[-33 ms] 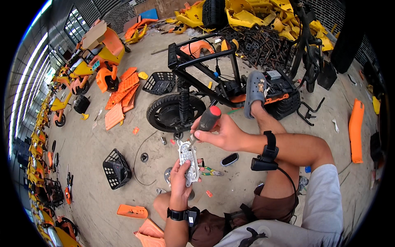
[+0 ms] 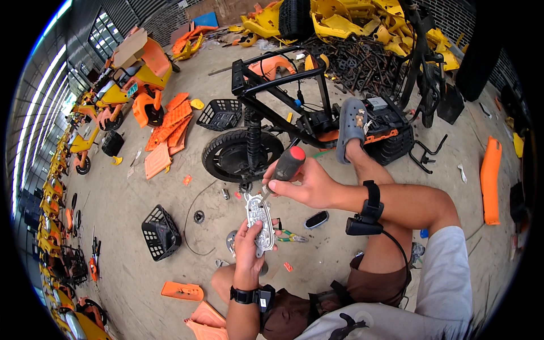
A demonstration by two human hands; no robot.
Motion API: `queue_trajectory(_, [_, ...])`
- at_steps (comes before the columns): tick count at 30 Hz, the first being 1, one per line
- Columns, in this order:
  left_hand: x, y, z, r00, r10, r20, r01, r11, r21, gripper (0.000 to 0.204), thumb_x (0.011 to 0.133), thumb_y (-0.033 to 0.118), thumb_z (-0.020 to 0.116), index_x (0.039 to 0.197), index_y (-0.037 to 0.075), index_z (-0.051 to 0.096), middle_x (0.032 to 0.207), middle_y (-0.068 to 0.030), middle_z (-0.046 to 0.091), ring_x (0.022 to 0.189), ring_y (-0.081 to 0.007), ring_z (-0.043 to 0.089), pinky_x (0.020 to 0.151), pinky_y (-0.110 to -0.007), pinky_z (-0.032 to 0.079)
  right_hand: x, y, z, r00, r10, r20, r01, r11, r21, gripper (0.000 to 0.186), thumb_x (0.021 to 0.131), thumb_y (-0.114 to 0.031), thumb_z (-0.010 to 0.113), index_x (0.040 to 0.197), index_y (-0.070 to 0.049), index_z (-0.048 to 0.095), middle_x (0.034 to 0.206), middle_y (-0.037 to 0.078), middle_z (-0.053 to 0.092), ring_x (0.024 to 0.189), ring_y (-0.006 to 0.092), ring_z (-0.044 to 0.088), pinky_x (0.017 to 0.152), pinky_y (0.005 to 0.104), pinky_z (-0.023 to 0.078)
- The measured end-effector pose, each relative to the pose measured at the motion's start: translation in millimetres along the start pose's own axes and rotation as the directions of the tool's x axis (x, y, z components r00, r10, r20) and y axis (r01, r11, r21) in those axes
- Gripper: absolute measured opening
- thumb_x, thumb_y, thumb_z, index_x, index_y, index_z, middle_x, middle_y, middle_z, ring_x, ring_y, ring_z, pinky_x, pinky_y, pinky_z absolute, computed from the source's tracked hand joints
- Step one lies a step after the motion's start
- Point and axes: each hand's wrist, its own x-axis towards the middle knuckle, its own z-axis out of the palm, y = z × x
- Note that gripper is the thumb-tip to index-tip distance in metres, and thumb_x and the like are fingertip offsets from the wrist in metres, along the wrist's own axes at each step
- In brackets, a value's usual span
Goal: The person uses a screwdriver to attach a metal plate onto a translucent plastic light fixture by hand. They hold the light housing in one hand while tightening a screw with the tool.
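Grey concrete floor (image 2: 334, 246): yellow panels (image 2: 340, 25) heaped along its far edge, orange panel (image 2: 491, 181) near its right edge, small gear (image 2: 199, 216) and pliers (image 2: 293, 237) mid-floor.

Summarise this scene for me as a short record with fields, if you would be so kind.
Left hand: grips a silvery metal part, thumb on its face
Right hand: holds a screwdriver, red-ended dark handle up, shank slanting down to the part's upper end
Tip contact: too small to tell
Ahead: black vehicle frame with a wheel
Floor left: black basket
Floor right of left hand: tool with yellow-green handles
Far right: long orange panel
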Motion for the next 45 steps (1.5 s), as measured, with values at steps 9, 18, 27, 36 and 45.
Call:
queue_trajectory(9, [-0.9,1.1,-1.5,1.0,-0.005,0.018,0.006,0.998,-0.06,0.031,0.102,0.011,0.051,0.129,-0.003,0.051,0.109,-0.0262,0.069,0.081,-0.0312,0.074,0.048,-0.035,0.062,1.0,5.5,-2.0,0.999,-0.026,0.036,0.025,0.999,0.026,0.022,0.092,-0.01,0.067,0.109,0.002,0.064,0.107,0.012,0.069,0.096,0.016,0.068,0.083,0.0328,0.06])
queue_trajectory(18, [-1.0,3.6,-6.4,0.999,-0.016,0.045,0.023,0.987,-0.158,0.034,0.103,0.015,0.05,0.133,-0.001,0.049,0.11,-0.025,0.069,0.082,-0.0303,0.073,0.048,-0.035,0.06,2.4,3.0,-1.7,1.0,-0.018,-0.008,0.02,0.986,0.164,0.02,0.09,-0.007,0.065,0.106,0.004,0.067,0.102,0.013,0.07,0.088,0.0181,0.07,0.079,0.033,0.059])
queue_trajectory(27, [-2.6,5.4,-6.6,0.998,-0.034,0.048,0.043,0.976,-0.214,0.034,0.103,0.016,0.05,0.134,0.0,0.049,0.11,-0.0245,0.069,0.083,-0.0311,0.073,0.047,-0.035,0.059,6.7,6.7,-1.2,0.998,0.023,-0.057,-0.006,0.961,0.275,0.021,0.091,-0.009,0.062,0.105,0.006,0.066,0.101,0.015,0.07,0.081,0.0199,0.07,0.073,0.0336,0.059])
queue_trajectory(36, [-0.6,4.4,-11.9,0.998,-0.033,0.059,0.045,0.972,-0.229,0.035,0.103,0.017,0.051,0.133,0.0,0.049,0.11,-0.0233,0.069,0.082,-0.0302,0.073,0.047,-0.034,0.058,10.2,12.1,-4.2,0.987,0.124,-0.105,-0.066,0.895,0.441,0.024,0.09,-0.01,0.056,0.105,0.008,0.063,0.104,0.021,0.069,0.083,0.0264,0.071,0.076,0.0381,0.06])
queue_trajectory(45, [-1.7,5.4,-16.2,0.998,-0.026,0.057,0.041,0.961,-0.272,0.037,0.103,0.019,0.052,0.133,-0.001,0.048,0.11,-0.0242,0.068,0.082,-0.0303,0.072,0.045,-0.033,0.058,12.4,16.9,-6.0,0.949,0.299,-0.104,-0.187,0.793,0.58,0.027,0.087,-0.018,0.05,0.104,0.001,0.06,0.109,0.024,0.067,0.086,0.0298,0.067,0.086,0.0435,0.053])
